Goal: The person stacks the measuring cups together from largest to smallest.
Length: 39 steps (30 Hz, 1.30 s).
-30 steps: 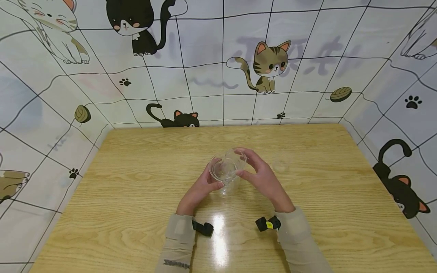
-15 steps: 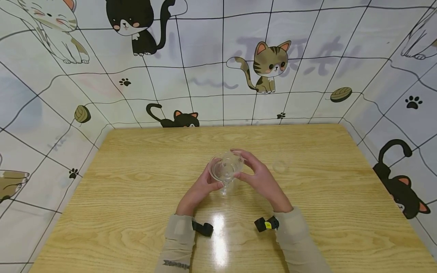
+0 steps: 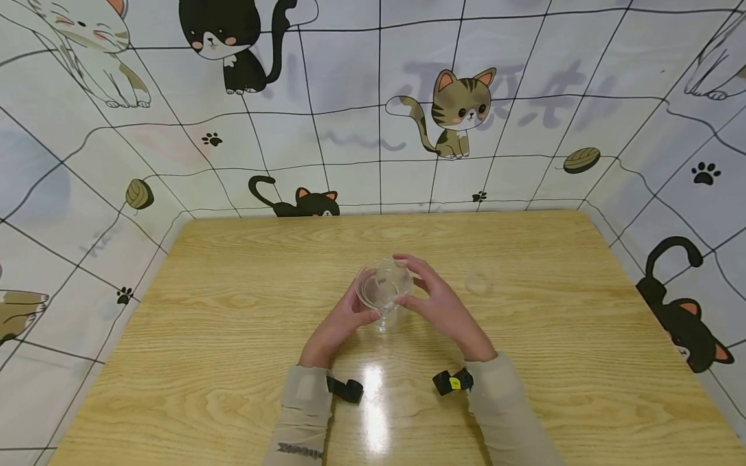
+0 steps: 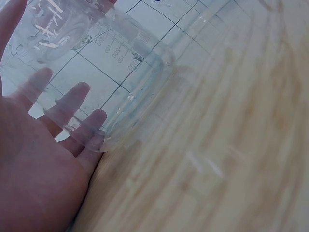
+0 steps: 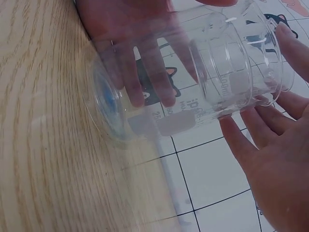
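Note:
A clear glass beaker point(image 3: 381, 323) with printed graduations stands upright on the wooden table, my left hand point(image 3: 344, 314) wrapped round its side. In the left wrist view, the fingers of that hand show through the beaker's wall. A smaller clear beaker point(image 3: 394, 278) sits partly inside the mouth of the larger one. My right hand point(image 3: 440, 304) holds it near its rim, between thumb and fingers. From the right wrist, the smaller beaker point(image 5: 224, 72) appears in the upper part of the larger beaker point(image 5: 159, 116), its base well above the larger one's bottom.
A faint clear round object point(image 3: 478, 283) lies on the table point(image 3: 553, 310) to the right of my right hand; its kind is unclear. Cat-patterned sheets point(image 3: 350, 129) rise behind the table and at both sides.
My right hand has shifted slightly left, bringing the smaller beaker from the larger one's right edge to over and into its mouth. The left hand has stayed nearly still.

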### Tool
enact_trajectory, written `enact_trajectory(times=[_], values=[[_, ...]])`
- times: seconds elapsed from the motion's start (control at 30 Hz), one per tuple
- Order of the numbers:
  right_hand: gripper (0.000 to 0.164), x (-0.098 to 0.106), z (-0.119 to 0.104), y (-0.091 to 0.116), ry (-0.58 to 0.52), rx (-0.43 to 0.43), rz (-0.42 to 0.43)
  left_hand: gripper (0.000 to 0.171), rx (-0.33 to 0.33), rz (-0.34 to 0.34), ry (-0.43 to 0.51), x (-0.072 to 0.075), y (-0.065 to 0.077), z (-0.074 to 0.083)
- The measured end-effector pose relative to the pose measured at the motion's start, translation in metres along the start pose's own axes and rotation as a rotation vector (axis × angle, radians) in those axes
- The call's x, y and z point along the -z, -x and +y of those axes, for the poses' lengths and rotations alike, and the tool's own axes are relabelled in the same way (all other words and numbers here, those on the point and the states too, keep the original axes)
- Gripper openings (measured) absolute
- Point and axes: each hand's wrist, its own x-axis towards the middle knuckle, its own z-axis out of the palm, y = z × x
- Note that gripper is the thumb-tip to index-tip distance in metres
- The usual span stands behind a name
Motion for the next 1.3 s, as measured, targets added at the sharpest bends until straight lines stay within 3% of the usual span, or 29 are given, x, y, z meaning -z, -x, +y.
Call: enact_trajectory(times=[0.4, 0.57, 0.7, 0.8, 1.3], values=[[0.054, -0.001, -0.004, -0.001, 0.035, -0.006, -0.023, 0.074, -0.014, 0.027, -0.025, 0.008, -0.003, -0.020], [0.054, 0.001, -0.004, -0.006, 0.048, -0.021, -0.037, 0.073, -0.006, 0.017, -0.020, 0.006, -0.001, -0.007], [0.056, 0.003, 0.015, -0.010, 0.052, -0.041, -0.053, 0.074, -0.006, 0.005, -0.010, 0.002, 0.002, 0.006], [0.058, 0.005, 0.027, -0.014, 0.076, -0.042, -0.067, 0.077, -0.015, -0.005, -0.008, 0.002, 0.002, 0.005], [0.059, 0.016, 0.025, -0.024, 0.144, -0.022, -0.179, 0.080, 0.019, 0.013, -0.007, 0.000, 0.002, 0.002]])
